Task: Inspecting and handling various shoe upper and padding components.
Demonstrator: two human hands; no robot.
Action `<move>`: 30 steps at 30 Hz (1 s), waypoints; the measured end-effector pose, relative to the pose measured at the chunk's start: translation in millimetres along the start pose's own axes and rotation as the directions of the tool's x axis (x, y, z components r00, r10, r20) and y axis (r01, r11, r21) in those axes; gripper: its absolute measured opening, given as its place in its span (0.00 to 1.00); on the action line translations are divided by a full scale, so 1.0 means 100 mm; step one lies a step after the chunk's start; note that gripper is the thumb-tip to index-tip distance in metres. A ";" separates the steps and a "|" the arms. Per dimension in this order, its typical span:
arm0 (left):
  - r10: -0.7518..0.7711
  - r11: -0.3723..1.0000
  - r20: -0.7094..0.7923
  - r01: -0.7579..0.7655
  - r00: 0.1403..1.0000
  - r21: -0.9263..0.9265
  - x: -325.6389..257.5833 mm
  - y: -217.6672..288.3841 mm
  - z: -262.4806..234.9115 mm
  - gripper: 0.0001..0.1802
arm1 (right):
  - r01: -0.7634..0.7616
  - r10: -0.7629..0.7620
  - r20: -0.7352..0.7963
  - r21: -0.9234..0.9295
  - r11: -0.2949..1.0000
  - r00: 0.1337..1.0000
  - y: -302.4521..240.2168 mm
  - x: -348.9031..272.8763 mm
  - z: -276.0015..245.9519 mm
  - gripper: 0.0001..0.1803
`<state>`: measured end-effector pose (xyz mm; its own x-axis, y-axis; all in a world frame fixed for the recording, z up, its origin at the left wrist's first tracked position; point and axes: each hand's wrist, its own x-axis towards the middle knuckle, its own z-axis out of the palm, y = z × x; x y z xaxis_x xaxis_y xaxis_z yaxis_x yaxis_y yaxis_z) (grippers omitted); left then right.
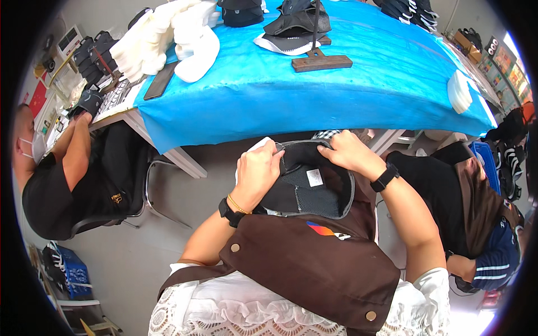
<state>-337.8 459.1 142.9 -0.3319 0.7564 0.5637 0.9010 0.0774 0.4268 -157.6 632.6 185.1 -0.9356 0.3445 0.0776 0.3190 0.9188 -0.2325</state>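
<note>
- Your left hand (259,168) pinched the left edge of the dark cap (330,196).
- Your right hand (347,151) pinched the cap's far edge.
- Blue cloth (252,106) lay beyond the cap.

blue cover (269,103) is draping over the tabletop (129,103) | dark wooden stand (322,63) is standing on the cover | chair (147,185) is supporting a person in black (51,196) at left | another person (476,207) is wearing a white-striped navy sleeve (494,259) | blue crate (76,273) is resting at lower left | second blue crate (486,168) is standing at far right
</note>
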 end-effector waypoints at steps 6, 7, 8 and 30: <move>0.021 0.998 -0.113 -0.028 0.993 -0.057 0.09 -0.11 0.05 0.16 | -0.015 0.020 -0.043 0.124 0.992 0.999 0.09 -0.06 0.07 0.29; 0.015 0.999 -0.126 -0.019 0.992 -0.034 0.10 -0.12 0.06 0.17 | -0.015 0.020 -0.038 0.126 0.992 0.999 0.09 -0.06 0.06 0.29; 0.010 0.999 -0.123 -0.014 0.992 -0.035 0.12 -0.14 0.07 0.17 | -0.025 0.024 0.010 0.090 0.996 1.000 0.09 -0.05 0.04 0.28; -0.168 0.984 -0.051 0.171 0.984 0.055 0.00 -0.38 -0.46 0.25 | -0.351 0.354 -0.032 0.067 0.934 0.935 -0.08 -0.12 0.02 0.22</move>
<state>-384.9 426.7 158.8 -0.4926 0.6982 0.5194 0.8449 0.2408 0.4776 -148.7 620.9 184.2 -0.7566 0.6535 0.0217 0.6165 0.7241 -0.3093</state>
